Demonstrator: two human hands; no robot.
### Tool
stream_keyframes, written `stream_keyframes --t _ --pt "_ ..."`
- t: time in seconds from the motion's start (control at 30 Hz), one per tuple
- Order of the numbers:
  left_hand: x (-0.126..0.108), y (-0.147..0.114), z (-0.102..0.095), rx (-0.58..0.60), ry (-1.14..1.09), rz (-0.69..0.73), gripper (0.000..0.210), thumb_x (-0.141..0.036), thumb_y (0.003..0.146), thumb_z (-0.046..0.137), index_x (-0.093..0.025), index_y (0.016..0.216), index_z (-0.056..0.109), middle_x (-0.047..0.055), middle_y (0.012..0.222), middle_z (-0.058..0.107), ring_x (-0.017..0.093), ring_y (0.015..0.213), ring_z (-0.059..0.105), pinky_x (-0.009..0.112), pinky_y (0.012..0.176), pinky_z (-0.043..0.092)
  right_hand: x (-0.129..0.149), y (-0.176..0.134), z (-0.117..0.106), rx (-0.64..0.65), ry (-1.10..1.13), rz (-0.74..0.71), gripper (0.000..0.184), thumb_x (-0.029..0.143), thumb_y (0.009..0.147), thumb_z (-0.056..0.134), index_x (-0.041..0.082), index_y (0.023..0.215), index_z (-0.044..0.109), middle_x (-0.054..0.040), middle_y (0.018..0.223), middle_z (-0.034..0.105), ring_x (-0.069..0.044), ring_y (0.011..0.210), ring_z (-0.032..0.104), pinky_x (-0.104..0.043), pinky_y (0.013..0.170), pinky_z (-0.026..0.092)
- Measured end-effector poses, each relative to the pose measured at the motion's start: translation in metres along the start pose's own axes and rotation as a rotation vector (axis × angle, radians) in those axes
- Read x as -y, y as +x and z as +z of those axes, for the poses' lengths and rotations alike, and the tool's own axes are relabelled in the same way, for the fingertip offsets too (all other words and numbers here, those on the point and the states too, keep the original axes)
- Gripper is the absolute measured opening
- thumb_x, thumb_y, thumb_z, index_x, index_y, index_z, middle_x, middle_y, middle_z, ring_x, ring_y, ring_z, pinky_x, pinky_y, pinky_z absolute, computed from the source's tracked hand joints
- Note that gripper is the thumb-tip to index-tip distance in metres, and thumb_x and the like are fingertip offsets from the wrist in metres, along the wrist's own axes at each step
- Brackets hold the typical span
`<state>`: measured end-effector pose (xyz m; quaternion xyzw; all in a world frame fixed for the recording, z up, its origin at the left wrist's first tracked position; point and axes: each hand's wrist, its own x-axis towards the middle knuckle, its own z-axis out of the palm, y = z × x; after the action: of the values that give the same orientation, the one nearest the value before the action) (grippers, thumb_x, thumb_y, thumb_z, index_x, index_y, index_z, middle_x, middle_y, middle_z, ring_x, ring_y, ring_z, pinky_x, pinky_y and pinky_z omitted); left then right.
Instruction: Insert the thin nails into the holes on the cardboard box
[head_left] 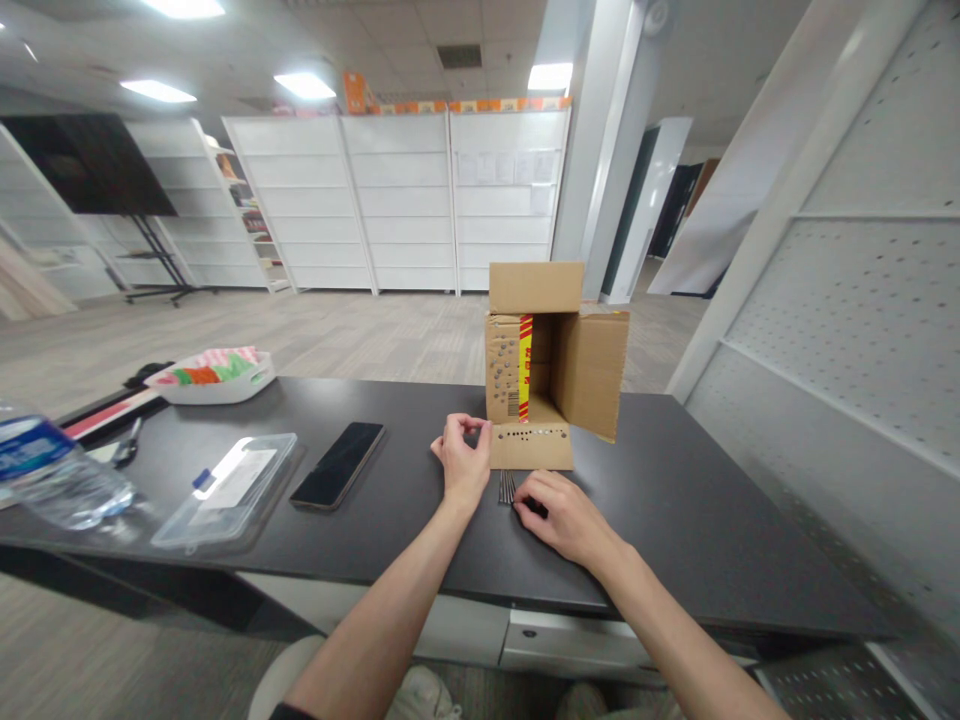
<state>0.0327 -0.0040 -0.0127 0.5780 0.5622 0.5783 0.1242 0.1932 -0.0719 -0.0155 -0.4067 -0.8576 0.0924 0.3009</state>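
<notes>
A cardboard box (592,370) lies open toward me on the dark desk, its lower flap (531,458) flat on the desktop with small dark holes across it. The left panel (503,367) bears many grey round dots. My left hand (466,462) is closed in a pinch at the left edge of the lower flap; anything between its fingertips is too small to make out. Just below the flap, several thin metal nails (506,487) lie side by side. My right hand (561,515) rests on the desk with curled fingers, its fingertips at the right end of that row.
On the desk (697,510) to the left are a black phone (338,466), a clear plastic case (232,490), a water bottle (64,475) and a white basket (217,378) with colourful contents. A perforated white panel (862,330) stands along the right side.
</notes>
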Motion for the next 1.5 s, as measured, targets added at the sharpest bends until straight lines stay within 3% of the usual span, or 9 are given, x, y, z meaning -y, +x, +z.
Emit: stream_keyframes --t 0.67,0.93,1.23,1.5 --pt "0.001 0.000 0.000 0.000 -0.016 0.011 0.017 -0.030 0.080 0.059 -0.023 0.084 0.044 -0.003 0.082 0.067 0.013 0.076 0.059 0.033 0.087 0.036 0.004 0.000 -0.003 -0.013 -0.031 0.061 0.004 0.023 0.085 0.055 0.021 0.084 0.059 -0.0022 0.082 0.061 -0.016 0.078 0.056 -0.028 0.072 0.042" --pt "0.002 0.000 0.001 -0.003 -0.007 0.006 0.017 -0.030 0.080 0.059 -0.023 0.084 0.045 -0.003 0.082 0.067 0.013 0.076 0.060 0.034 0.089 0.034 -0.003 0.002 -0.002 -0.169 -0.053 0.135 0.014 0.023 0.091 0.045 0.020 0.086 0.059 -0.0046 0.082 0.061 -0.018 0.079 0.056 -0.030 0.075 0.042" --pt "0.004 0.000 0.002 -0.010 -0.002 0.016 0.017 -0.031 0.080 0.059 -0.023 0.085 0.045 -0.004 0.083 0.067 0.013 0.078 0.060 0.034 0.091 0.033 -0.017 0.015 -0.006 -0.308 -0.210 0.216 0.009 0.022 0.086 0.050 0.020 0.087 0.058 -0.0057 0.088 0.061 -0.022 0.088 0.053 -0.034 0.078 0.038" --pt "0.002 0.000 0.001 -0.002 -0.001 -0.001 0.018 -0.032 0.080 0.059 -0.022 0.084 0.045 -0.002 0.083 0.067 0.014 0.078 0.060 0.036 0.092 0.033 -0.027 0.036 -0.003 -0.433 -0.252 0.263 0.015 0.020 0.083 0.049 0.018 0.093 0.060 -0.0099 0.094 0.060 -0.025 0.093 0.051 -0.037 0.083 0.040"
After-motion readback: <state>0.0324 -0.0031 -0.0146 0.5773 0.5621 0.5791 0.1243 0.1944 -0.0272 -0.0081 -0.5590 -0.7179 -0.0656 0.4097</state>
